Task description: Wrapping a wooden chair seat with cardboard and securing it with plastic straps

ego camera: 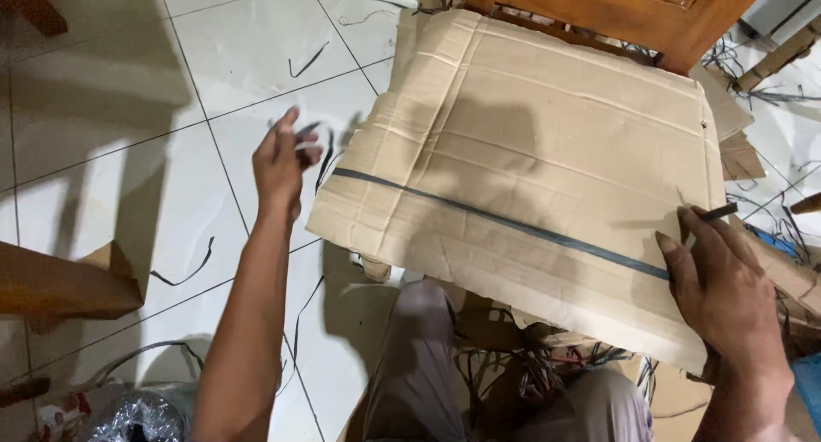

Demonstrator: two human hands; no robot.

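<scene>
Evidently the right hand (727, 292) is pinning the near right edge of a flattened cardboard sheet (530, 151) while its fingers are pinching shut on the end of a dark strip (505, 222), which is lying stretched slantwise across the sheet; the sheet is resting over the person's knees (428, 356), tilted up toward a wooden door (633, 10). Meanwhile the left hand (282, 160) is hovering over the white tiled floor (103, 151) just off the sheet's left edge, fingers loosely curled around a short dark offcut (306, 132); similar scraps are lying scattered about.
</scene>
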